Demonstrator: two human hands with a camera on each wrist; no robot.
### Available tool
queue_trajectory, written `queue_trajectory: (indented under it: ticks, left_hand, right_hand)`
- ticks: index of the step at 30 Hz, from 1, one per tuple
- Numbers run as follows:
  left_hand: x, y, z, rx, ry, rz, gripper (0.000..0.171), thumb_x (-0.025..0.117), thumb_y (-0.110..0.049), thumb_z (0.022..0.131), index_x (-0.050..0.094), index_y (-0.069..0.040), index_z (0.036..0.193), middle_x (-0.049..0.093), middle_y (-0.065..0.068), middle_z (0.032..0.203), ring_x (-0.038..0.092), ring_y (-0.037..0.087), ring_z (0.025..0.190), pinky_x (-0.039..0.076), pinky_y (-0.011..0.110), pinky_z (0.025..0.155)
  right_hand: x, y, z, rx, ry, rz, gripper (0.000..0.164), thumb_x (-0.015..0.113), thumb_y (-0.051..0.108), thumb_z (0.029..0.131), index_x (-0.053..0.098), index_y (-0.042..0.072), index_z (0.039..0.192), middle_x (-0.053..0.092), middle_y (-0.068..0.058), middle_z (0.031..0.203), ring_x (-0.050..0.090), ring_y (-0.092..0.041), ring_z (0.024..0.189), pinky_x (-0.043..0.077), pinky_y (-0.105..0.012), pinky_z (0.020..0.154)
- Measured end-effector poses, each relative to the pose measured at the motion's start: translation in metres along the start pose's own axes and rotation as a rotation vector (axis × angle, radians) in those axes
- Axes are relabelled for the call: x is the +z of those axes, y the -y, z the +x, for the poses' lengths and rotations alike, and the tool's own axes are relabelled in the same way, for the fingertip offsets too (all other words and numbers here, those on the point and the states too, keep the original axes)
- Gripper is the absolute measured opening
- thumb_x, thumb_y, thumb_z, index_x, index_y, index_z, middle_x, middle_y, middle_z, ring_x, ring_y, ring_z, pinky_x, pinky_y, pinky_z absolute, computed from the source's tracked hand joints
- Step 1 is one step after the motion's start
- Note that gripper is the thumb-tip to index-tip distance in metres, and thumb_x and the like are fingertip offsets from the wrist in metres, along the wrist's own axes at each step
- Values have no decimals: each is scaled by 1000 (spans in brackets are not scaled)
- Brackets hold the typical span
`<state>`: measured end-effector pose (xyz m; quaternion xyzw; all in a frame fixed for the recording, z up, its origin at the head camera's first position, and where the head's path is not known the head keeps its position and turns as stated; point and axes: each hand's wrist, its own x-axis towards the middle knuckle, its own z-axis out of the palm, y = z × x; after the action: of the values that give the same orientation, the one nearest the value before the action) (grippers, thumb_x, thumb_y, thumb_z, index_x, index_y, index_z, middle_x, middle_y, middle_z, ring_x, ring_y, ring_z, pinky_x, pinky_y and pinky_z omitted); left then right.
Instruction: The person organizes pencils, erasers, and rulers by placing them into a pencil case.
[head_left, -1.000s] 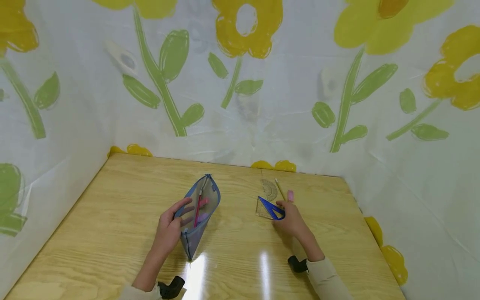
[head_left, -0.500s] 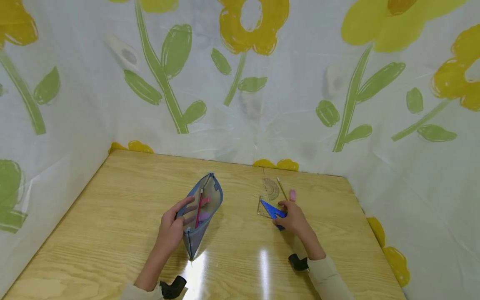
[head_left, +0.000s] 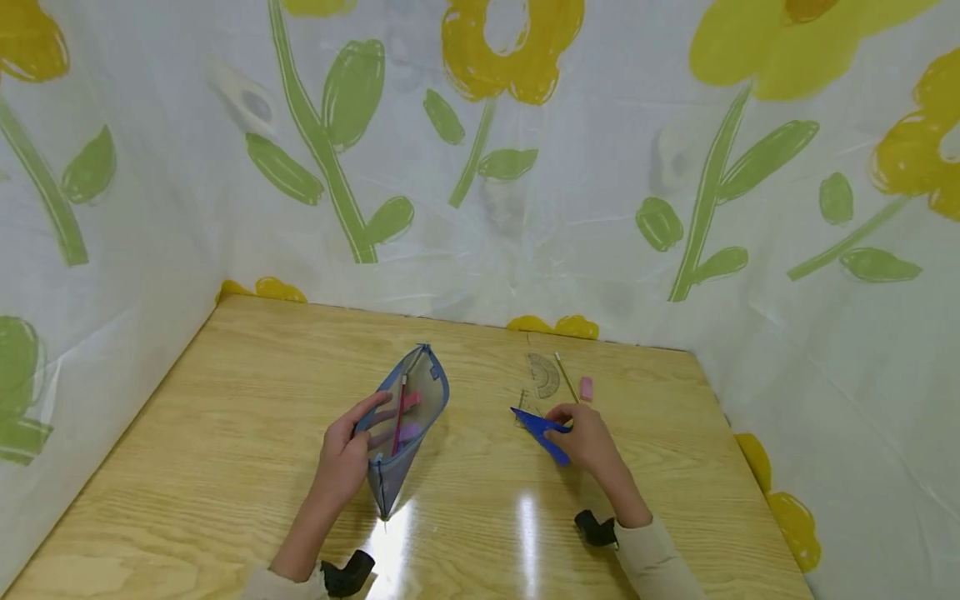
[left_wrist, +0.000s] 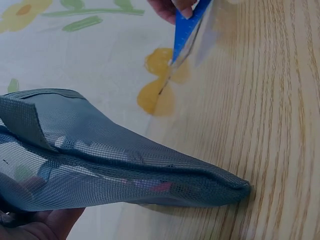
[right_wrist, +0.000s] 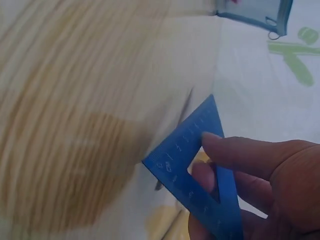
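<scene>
My left hand (head_left: pixel 341 458) grips the near side of a blue-edged mesh pencil case (head_left: pixel 432 400), with its mouth gaping upward. Inside lie a red pencil (head_left: pixel 401 412), a pink piece (head_left: pixel 412 399) and a purple piece (head_left: pixel 409 432). To the right, my right hand (head_left: pixel 588 442) pinches a blue set square (head_left: pixel 538 425) between thumb and fingers. The right wrist view shows the thumb on one face of the set square (right_wrist: pixel 175 145), fingers behind it. A clear ruler piece (head_left: pixel 522 400) on the table is partly covered by the set square.
Beyond my right hand lie a clear protractor (head_left: pixel 543 375), a yellow pencil (head_left: pixel 566 377) and a pink eraser (head_left: pixel 587 388). White flowered cloth (head_left: pixel 570 250) hangs along the back and both sides of the wooden table (head_left: pixel 262 400).
The blue set square has turned in my right hand, its far tip swinging toward the left, and now covers more of the clear piece. My left hand keeps holding the pencil case in place.
</scene>
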<state>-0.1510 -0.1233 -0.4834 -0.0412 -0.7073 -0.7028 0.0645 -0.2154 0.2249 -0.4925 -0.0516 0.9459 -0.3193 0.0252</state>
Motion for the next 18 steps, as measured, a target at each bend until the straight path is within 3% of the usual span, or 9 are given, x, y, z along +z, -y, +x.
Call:
queue_trajectory:
  ticks: [5, 13, 18]
  left_hand:
    - [-1, 0, 1, 6, 5, -8, 62, 22, 16, 89, 47, 10, 145, 49, 28, 148, 57, 43, 126, 58, 43, 98]
    - [-1, 2, 0, 2, 9, -16, 61, 22, 16, 89, 48, 11, 144, 48, 29, 148, 58, 41, 125, 57, 41, 98]
    - [-2, 2, 0, 14, 9, -19, 61, 23, 15, 89, 48, 11, 144, 48, 30, 147, 58, 43, 125, 58, 40, 98]
  right_hand:
    - [-1, 10, -3, -23, 6, 65, 13, 76, 3, 88, 73, 4, 100, 70, -6, 96, 65, -24, 94, 59, -41, 79]
    - [2, 30, -6, -98, 38, 264, 14, 72, 3, 91, 71, 2, 106, 68, -8, 89, 68, -20, 74, 57, -24, 61]
    - [8, 47, -5, -182, 6, 365, 14, 70, 3, 93, 71, 0, 106, 71, -12, 90, 71, -21, 71, 60, -25, 59]
